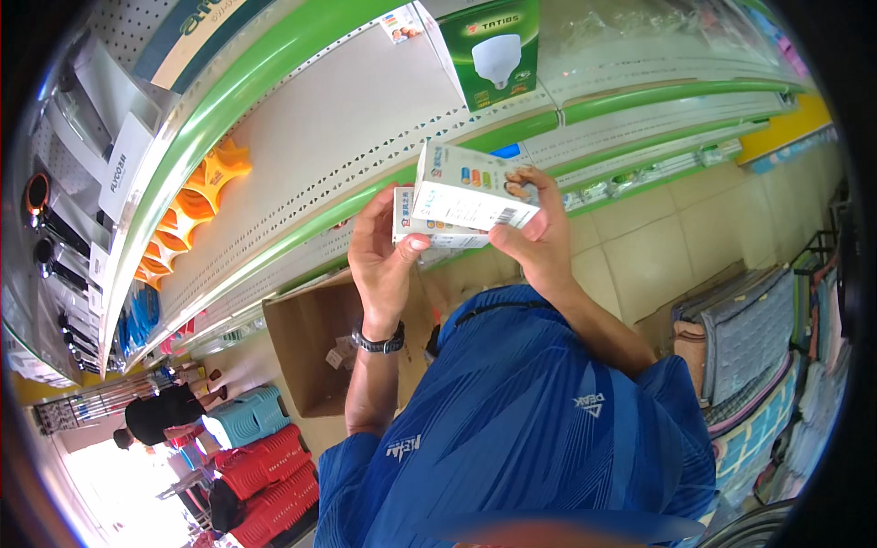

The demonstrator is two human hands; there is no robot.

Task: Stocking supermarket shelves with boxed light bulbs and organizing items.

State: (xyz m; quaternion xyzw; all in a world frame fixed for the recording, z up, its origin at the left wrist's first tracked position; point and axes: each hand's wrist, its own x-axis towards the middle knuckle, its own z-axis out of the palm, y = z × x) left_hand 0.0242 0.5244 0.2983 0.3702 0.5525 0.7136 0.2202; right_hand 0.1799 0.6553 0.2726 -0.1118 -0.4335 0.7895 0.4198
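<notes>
My left hand (381,257), with a dark watch (379,338) on the wrist, grips a white printed carton (453,236) from its left side. My right hand (539,240) holds another white carton (476,188) by its right end, tilted and partly covering the first. This upper carton bears coloured ovals, a barcode and writing. Both cartons are held up before a shelf (356,89) edged in green. A green Tatios light bulb box (495,58) stands on that shelf, beyond my hands. The far fingers of both hands are partly hidden.
An open cardboard box (308,342) stands on the tiled floor (651,240), below left. Orange star-shaped items (199,205) and hanging packaged goods (65,253) are at left. Red baskets (270,486), a blue basket (250,418) and a person in black (161,414) are lower left; folded mats (747,335) lie right.
</notes>
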